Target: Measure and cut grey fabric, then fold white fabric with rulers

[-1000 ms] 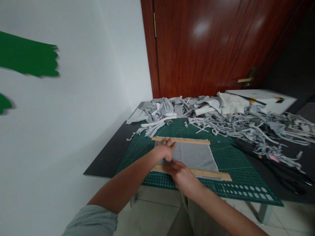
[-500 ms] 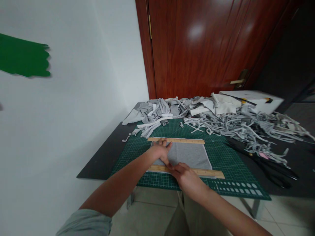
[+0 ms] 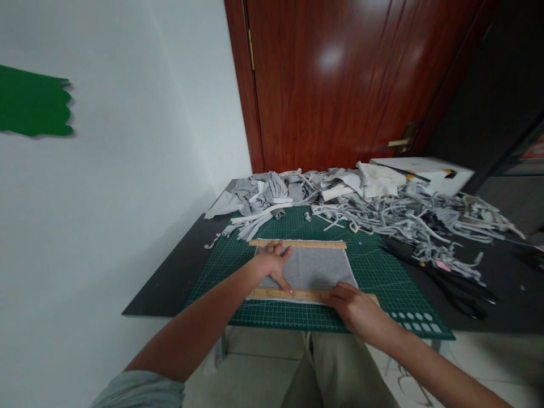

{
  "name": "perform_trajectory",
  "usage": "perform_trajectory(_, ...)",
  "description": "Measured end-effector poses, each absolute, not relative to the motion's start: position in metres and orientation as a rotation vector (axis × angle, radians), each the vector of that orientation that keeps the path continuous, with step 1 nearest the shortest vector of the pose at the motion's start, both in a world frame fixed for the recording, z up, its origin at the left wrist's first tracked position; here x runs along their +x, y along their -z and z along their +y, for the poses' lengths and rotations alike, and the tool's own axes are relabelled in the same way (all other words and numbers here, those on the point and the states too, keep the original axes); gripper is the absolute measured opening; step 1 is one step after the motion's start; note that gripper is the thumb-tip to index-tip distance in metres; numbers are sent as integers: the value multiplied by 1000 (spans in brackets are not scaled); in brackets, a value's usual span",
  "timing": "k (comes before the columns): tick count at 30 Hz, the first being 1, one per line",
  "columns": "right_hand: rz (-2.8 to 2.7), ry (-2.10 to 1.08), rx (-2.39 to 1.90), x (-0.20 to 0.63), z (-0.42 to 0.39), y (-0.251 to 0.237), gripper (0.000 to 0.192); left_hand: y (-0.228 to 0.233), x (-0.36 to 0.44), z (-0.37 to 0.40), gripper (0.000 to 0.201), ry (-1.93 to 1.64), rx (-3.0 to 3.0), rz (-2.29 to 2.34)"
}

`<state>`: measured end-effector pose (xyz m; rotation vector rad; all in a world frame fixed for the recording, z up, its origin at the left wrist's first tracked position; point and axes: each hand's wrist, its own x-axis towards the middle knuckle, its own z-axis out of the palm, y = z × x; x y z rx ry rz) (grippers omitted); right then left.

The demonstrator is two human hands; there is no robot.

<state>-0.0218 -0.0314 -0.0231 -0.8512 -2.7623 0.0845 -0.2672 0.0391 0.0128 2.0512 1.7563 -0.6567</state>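
A grey piece of fabric [image 3: 317,267] lies flat on a green cutting mat [image 3: 369,266]. One wooden ruler [image 3: 317,244] runs along its far edge, and a second wooden ruler [image 3: 312,295] lies along the near edge. My left hand [image 3: 272,264] is spread over the fabric's left part, fingertips at the far ruler and thumb on the near one. Toward the right end of the near ruler, my right hand [image 3: 353,305] has its fingers bent over the ruler, gripping it; the palm hides part of the ruler and the fabric's near right corner.
Black-handled scissors [image 3: 450,286] lie to the right of the mat. Grey fabric strips [image 3: 382,218] and scraps [image 3: 267,190] are heaped along the back, with a white box [image 3: 442,173] behind them. A white wall [image 3: 127,170] borders the left side.
My right hand has slid rightward along the near ruler, away from my left thumb. My left hand stays spread on the fabric. The view has shifted slightly.
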Motion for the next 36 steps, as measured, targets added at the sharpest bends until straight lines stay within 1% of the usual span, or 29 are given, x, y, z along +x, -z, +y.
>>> perform_trajectory(4,-2775,-95,-866,5,-29,24,27,-12,-268,40,158,652,2062,1751)
perform_trajectory(10,-2774,-48,-894,40,-26,21,31,-17,-268,37,156,670,2090,1734)
perform_trajectory(14,-2761,-11,-923,55,-26,19,30,-17,-269,38,154,703,2094,1737)
perform_trajectory(16,-2764,-31,-948,59,-27,18,29,-17,-269,39,154,716,2088,1737)
perform_trajectory(18,-2739,-124,-968,63,-26,17,29,-18,-268,39,154,725,2077,1744)
perform_trajectory(20,-2613,-283,-1005,69,-23,17,29,-19,-268,38,153,720,2067,1749)
perform_trajectory(23,-2183,-461,-1199,87,-10,21,24,-22,-268,35,152,686,2082,1741)
perform_trajectory(26,-1777,-535,-1417,110,7,29,33,-23,-271,33,151,664,2106,1729)
perform_trajectory(30,-1659,-544,-1559,130,27,42,32,-21,-277,32,150,631,2115,1716)
perform_trajectory(36,-1673,-399,-1708,142,45,60,28,-19,-281,32,149,598,2147,1727)
